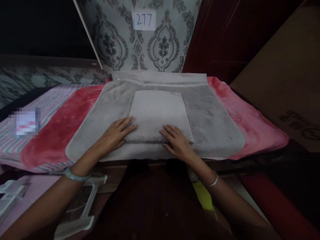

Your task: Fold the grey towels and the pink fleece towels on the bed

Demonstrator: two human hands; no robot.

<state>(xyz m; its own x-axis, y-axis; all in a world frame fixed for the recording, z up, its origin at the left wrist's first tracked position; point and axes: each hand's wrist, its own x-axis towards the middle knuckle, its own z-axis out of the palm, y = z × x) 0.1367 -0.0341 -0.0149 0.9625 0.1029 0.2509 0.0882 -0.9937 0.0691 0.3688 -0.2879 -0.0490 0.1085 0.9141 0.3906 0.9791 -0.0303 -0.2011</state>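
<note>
We've got a folded gray cloth (158, 106) here
L hand (112, 136) + R hand (178, 141) palms-down abt its near corners, both grips uncurled

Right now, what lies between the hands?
In the head view, the pale pad's near end and some grey mat lie between the left hand and right hand.

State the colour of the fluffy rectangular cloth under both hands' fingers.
The fluffy rectangular cloth is pale grey, as the head view shows.
</note>
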